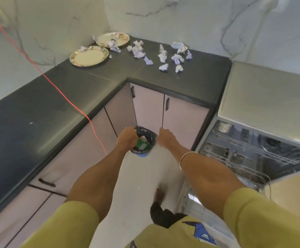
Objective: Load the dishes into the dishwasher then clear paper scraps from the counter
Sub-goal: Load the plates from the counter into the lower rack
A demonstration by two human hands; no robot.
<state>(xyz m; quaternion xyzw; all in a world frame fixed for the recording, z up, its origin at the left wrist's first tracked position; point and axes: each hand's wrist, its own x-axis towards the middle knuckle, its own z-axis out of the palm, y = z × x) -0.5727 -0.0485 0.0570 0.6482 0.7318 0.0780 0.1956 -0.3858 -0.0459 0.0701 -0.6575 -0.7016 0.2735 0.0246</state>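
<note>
- Left hand (126, 138) curls closed on the rim of a small round bin (143, 143) lined with black plastic.
- Right hand (166, 137) hangs beside it; its grip cannot be told.
- Crumpled paper scraps (163, 56) and two round patterned plates (89, 56) lie on the dark matte counter (38, 108); the wire-racked dishwasher (253, 151) stands open.

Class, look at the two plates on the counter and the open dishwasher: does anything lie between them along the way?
Yes: the crumpled paper scraps lie scattered on the counter between the two plates and the open dishwasher. A carried plate would pass above them. Both hands are down at the bin.
</note>
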